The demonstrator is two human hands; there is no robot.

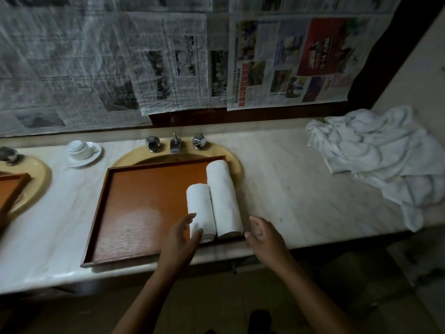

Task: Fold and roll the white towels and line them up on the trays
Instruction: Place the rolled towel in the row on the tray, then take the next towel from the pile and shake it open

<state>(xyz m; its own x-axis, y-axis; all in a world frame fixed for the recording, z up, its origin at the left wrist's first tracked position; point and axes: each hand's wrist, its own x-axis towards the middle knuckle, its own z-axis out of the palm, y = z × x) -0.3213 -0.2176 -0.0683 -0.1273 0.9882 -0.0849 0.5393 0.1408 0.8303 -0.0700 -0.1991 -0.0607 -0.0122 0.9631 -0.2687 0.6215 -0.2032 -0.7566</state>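
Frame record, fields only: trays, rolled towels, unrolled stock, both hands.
tray: orange, over the sink, mostly bare
rolls: short roll left of long roll, side by side at tray's right edge
unfolded towels: heap on counter, far right
left hand: open, fingers at short roll's near end
right hand: open, holds nothing, beside tray's near right corner
second tray: partly in view, far left

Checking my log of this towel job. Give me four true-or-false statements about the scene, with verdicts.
1. The shorter roll and the longer roll lie side by side on the tray. True.
2. Both lie at the tray's left side. False: its right side.
3. Loose towels are heaped on the counter at the right. True.
4. The right hand holds a towel. False: it is empty and open, beside the tray.
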